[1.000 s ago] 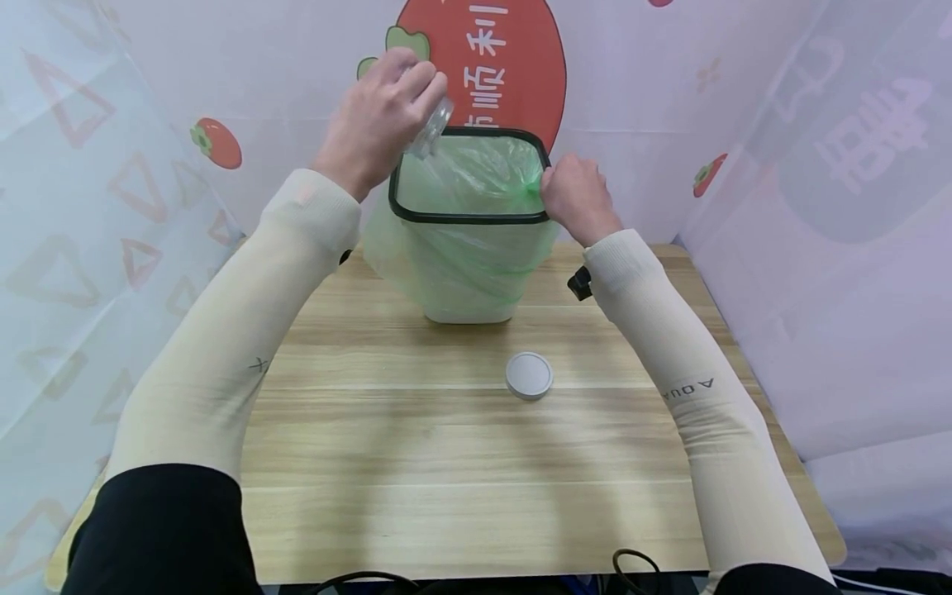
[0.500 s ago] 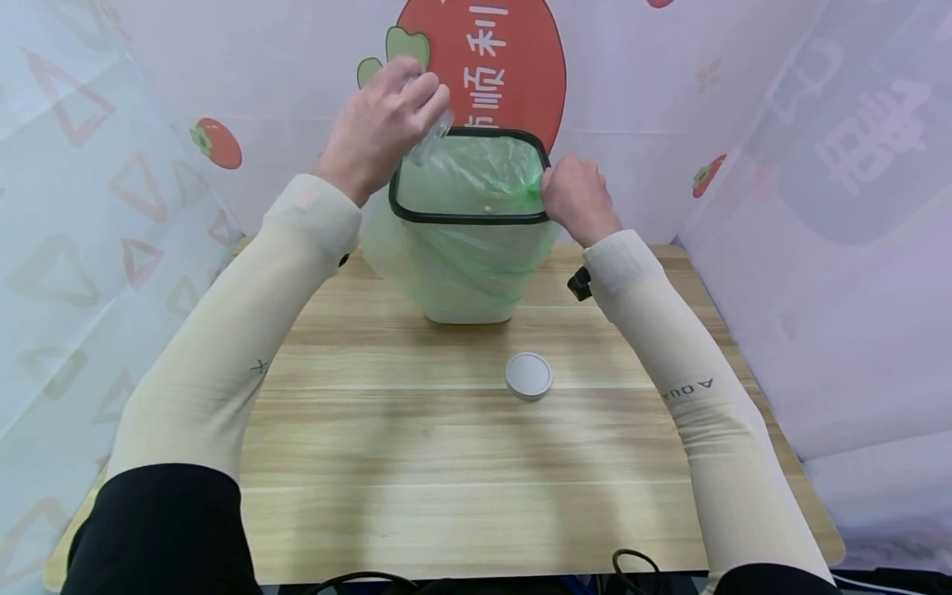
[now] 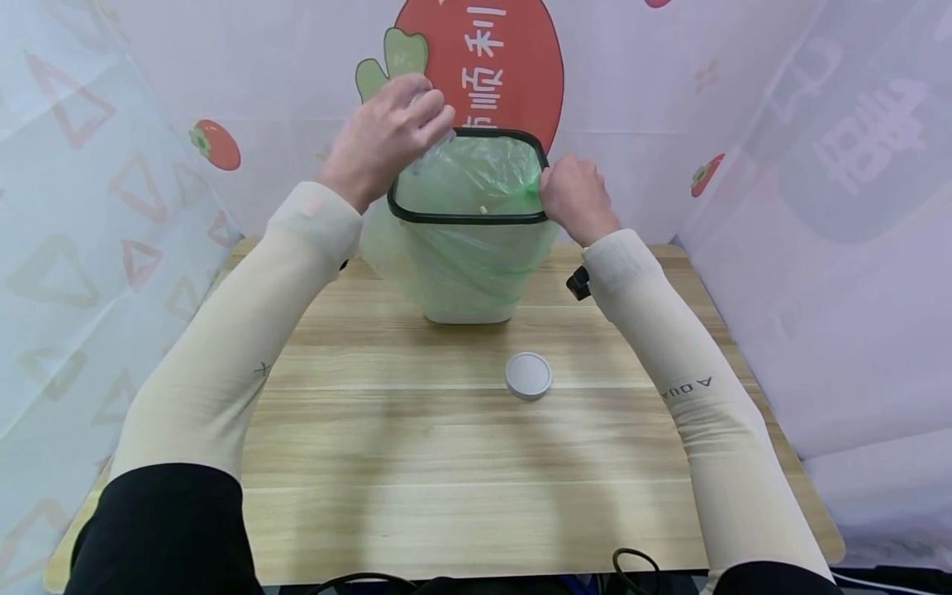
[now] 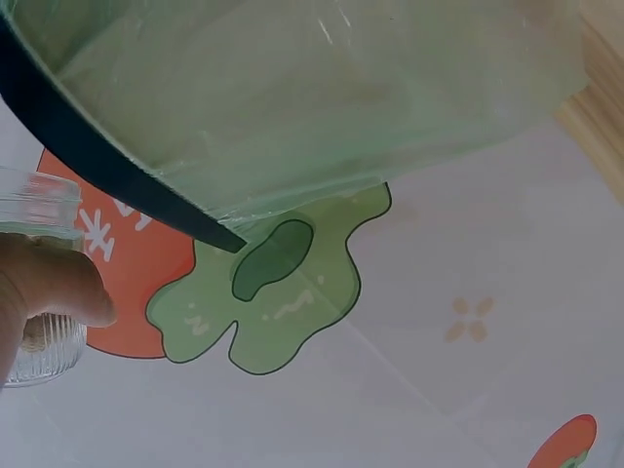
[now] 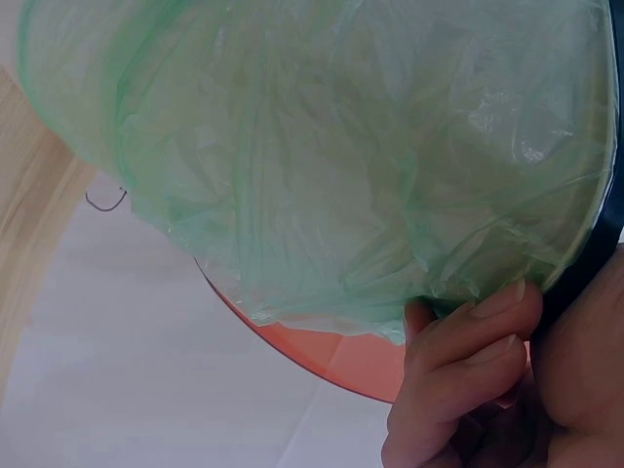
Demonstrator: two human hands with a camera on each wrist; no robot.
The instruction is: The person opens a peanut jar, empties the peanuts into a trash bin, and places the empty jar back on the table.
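Observation:
My left hand grips a clear ribbed jar, tipped over the left side of a trash bin's opening. Something small and brownish shows through the jar wall in the left wrist view; the hand covers most of the jar in the head view. The trash bin has a black rim and a light green plastic bag lining it and hanging down outside. A small pale bit shows inside the opening. With curled fingers, my right hand holds the bag and rim at the right side.
A round grey-white lid lies on the wooden table in front of the bin. Printed cloth walls stand behind and at both sides. Black cables run along the table's near edge.
My left hand has lowered toward the bin's rim with the jar. A small pale bit now shows within the opening. The right hand keeps its place on the rim.

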